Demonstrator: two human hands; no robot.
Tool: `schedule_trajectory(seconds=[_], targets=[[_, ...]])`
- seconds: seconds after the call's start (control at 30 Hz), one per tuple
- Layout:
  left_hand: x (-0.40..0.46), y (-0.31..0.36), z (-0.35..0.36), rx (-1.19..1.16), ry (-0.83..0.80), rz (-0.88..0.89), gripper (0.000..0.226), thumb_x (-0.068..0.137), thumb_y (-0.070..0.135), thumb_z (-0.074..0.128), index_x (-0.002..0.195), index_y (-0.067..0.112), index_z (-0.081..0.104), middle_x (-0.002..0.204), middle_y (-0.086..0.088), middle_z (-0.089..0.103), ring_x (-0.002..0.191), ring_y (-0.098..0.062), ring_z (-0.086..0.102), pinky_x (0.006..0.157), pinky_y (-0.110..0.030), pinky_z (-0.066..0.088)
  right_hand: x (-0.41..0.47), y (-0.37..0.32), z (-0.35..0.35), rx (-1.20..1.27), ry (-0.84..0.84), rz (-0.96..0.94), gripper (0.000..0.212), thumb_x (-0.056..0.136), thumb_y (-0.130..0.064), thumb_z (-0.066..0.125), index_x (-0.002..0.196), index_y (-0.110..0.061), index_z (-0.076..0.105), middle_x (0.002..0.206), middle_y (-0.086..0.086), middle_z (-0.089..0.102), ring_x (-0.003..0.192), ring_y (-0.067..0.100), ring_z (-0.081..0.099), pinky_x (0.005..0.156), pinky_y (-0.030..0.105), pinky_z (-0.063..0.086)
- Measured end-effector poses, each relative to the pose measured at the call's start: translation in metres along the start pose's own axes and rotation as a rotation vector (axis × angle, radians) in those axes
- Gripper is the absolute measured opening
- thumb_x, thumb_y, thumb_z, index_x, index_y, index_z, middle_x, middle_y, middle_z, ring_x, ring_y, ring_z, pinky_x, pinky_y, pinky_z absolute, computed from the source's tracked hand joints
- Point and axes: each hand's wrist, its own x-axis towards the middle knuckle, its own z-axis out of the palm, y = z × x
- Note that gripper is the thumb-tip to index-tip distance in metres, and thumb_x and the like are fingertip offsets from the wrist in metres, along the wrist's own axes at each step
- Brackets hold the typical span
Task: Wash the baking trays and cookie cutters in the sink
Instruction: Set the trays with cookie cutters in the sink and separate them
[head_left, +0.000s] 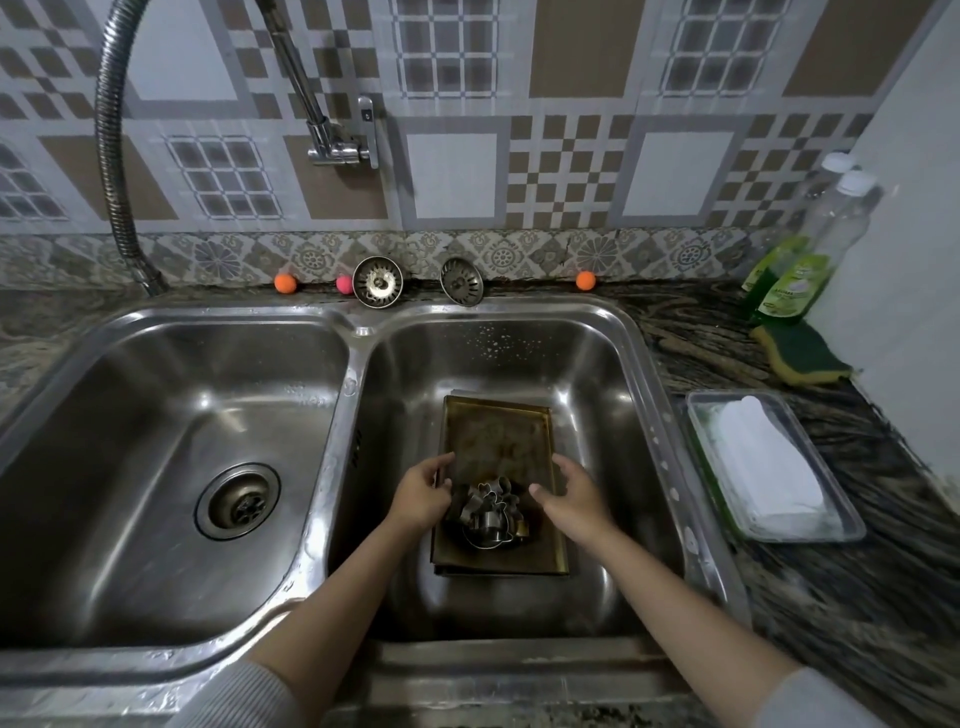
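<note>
Both hands low-centre of frame, in the right basin of the sink (644, 364). Left hand (421, 493) pinches the left rim of the baking trays (493, 441); right hand (571, 499) hovers w/ fingers loosely spread, holding nothing. Trays are stacked, count unclear, long axis running bottom-to-top of frame. Cookie cutters (491, 512) heaped at near end, number unclear. Further up: 2 strainers (377, 282), 2 soap bottles (789, 280) upper right.

Cookie cutters (488, 512) on trays (496, 441) in right basin (613, 364).
</note>
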Motion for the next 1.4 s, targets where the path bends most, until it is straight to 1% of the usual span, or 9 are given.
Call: schedule_trajectory(seconds=[0.17,0.3,0.47,0.67,0.8,1.0,1.2,1.33,1.4], targets=[[-0.015,0.005,0.002,0.202,-0.01,0.114,0.057,0.084,0.011,0.068,0.137,0.017,0.047,0.138,-0.005,0.049,0.13,-0.02,0.044,0.101,-0.025,0.038,-0.011,-0.005,-0.012,-0.087,-0.11,-0.03,0.066,0.085,-0.021,0.07,0.143,-0.024,0.038,0.147,0.006,0.041,0.132,0.024,0.043,0.102,0.034,0.04],[-0.022,0.006,0.005,0.402,-0.081,0.1,0.071,0.072,0.017,0.079,0.135,0.022,0.046,0.129,-0.003,0.056,0.114,-0.018,0.057,0.095,-0.033,0.051,-0.013,-0.011,-0.006,-0.154,-0.326,0.076,0.091,0.079,-0.014,0.076,0.151,-0.024,0.021,0.153,0.011,0.03,0.138,0.026,0.034,0.098,0.029,0.039],[-0.028,0.019,0.012,0.767,-0.16,0.078,0.074,0.07,0.023,0.08,0.134,0.02,0.044,0.125,-0.001,0.057,0.114,-0.02,0.055,0.09,-0.029,0.047,-0.01,-0.019,0.009,-0.25,-0.412,0.166,0.101,0.078,-0.016,0.077,0.152,-0.033,0.011,0.156,0.002,0.026,0.135,0.027,0.038,0.089,0.04,0.047],[-0.027,0.021,0.014,0.817,-0.17,0.12,0.076,0.073,0.02,0.077,0.14,0.021,0.041,0.13,0.0,0.056,0.118,-0.019,0.054,0.093,-0.03,0.047,-0.01,-0.017,0.017,-0.238,-0.399,0.158,0.093,0.078,-0.009,0.075,0.15,-0.03,0.021,0.15,0.002,0.032,0.13,0.026,0.042,0.089,0.04,0.051],[-0.029,0.018,0.01,0.812,-0.169,0.141,0.069,0.075,0.019,0.076,0.137,0.021,0.045,0.129,0.0,0.058,0.116,-0.018,0.056,0.092,-0.029,0.048,-0.01,-0.02,0.013,-0.244,-0.424,0.123,0.086,0.074,-0.009,0.079,0.143,-0.029,0.032,0.139,0.001,0.039,0.115,0.022,0.047,0.079,0.038,0.054],[-0.047,0.018,0.0,0.774,-0.214,0.256,0.059,0.072,0.022,0.077,0.127,0.021,0.056,0.116,0.002,0.065,0.104,-0.016,0.061,0.079,-0.023,0.047,-0.026,-0.02,-0.003,-0.305,-0.497,0.052,0.08,0.07,-0.011,0.082,0.133,-0.029,0.036,0.125,-0.001,0.041,0.112,0.022,0.05,0.065,0.031,0.054],[-0.073,0.009,0.007,0.788,-0.341,0.314,0.057,0.075,0.024,0.077,0.128,0.023,0.056,0.124,0.005,0.062,0.112,-0.011,0.058,0.09,-0.019,0.043,-0.045,-0.005,-0.012,-0.439,-0.587,0.057,0.087,0.071,-0.009,0.081,0.137,-0.02,0.025,0.134,0.01,0.043,0.111,0.015,0.047,0.064,0.013,0.04],[-0.077,0.006,0.007,0.755,-0.429,0.285,0.05,0.077,0.018,0.075,0.124,0.024,0.061,0.124,0.006,0.062,0.11,-0.008,0.056,0.085,-0.01,0.038,-0.049,0.0,-0.011,-0.507,-0.643,0.121,0.08,0.078,-0.005,0.075,0.139,-0.015,0.024,0.139,0.012,0.04,0.116,0.018,0.045,0.079,0.021,0.043],[-0.076,0.005,0.006,0.715,-0.479,0.245,0.047,0.078,0.019,0.074,0.123,0.026,0.062,0.124,0.005,0.062,0.109,-0.007,0.057,0.091,-0.016,0.042,-0.047,0.004,-0.01,-0.53,-0.657,0.138,0.075,0.079,-0.004,0.073,0.138,-0.016,0.028,0.142,0.011,0.04,0.119,0.02,0.047,0.078,0.023,0.044]])
